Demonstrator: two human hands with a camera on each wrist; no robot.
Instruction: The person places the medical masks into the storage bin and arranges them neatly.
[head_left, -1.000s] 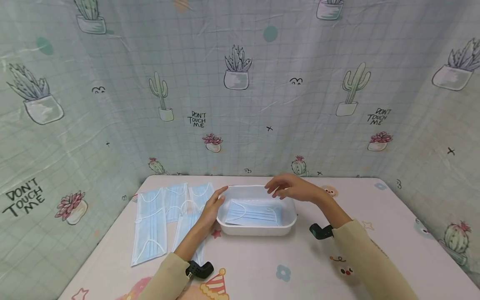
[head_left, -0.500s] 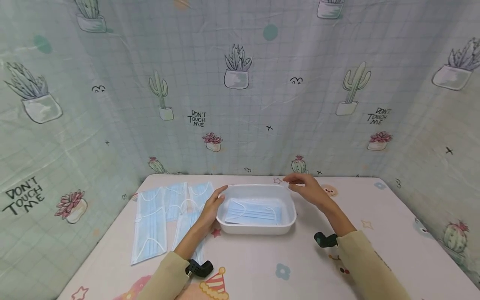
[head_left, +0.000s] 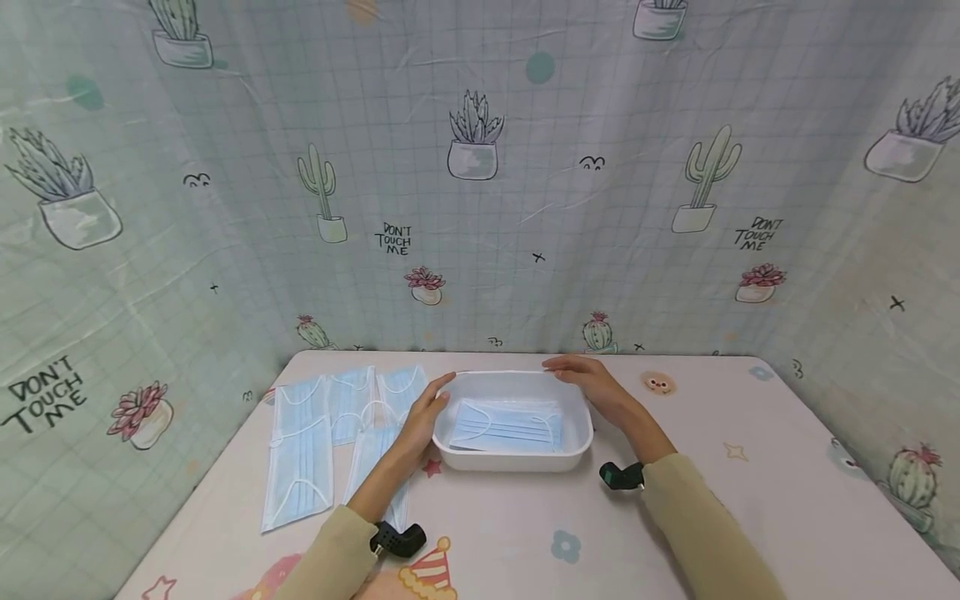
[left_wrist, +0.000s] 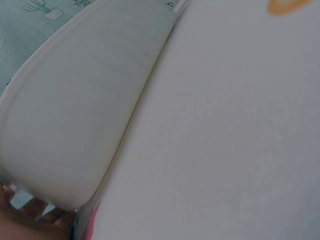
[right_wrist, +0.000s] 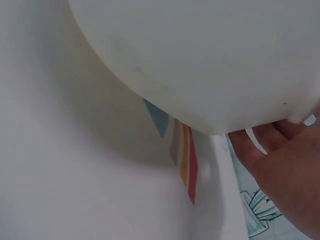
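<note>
A white plastic basin (head_left: 512, 461) stands in the middle of the table in the head view. Inside it lie pale blue face masks (head_left: 506, 427) with white ear loops, stacked so that their number is unclear. My left hand (head_left: 422, 421) holds the basin's left side, thumb by the rim and fingers along the outer wall. At the back right corner, my right hand (head_left: 596, 387) touches the basin with its fingers stretched along the outside. In the right wrist view those fingers (right_wrist: 272, 135) reach behind the wall, partly hidden. The left wrist view shows the basin wall (left_wrist: 75, 110) beside my left fingers.
More blue masks (head_left: 300, 454) lie spread on the table left of the basin, some partly under my left forearm. The pink printed tablecloth (head_left: 517, 533) covers the table. A cactus-patterned curtain (head_left: 540, 225) stands behind and at both sides.
My right hand moved from above the basin's inside out to the right, then came in to its back right corner. My left hand, the basin and the masks have stayed put.
</note>
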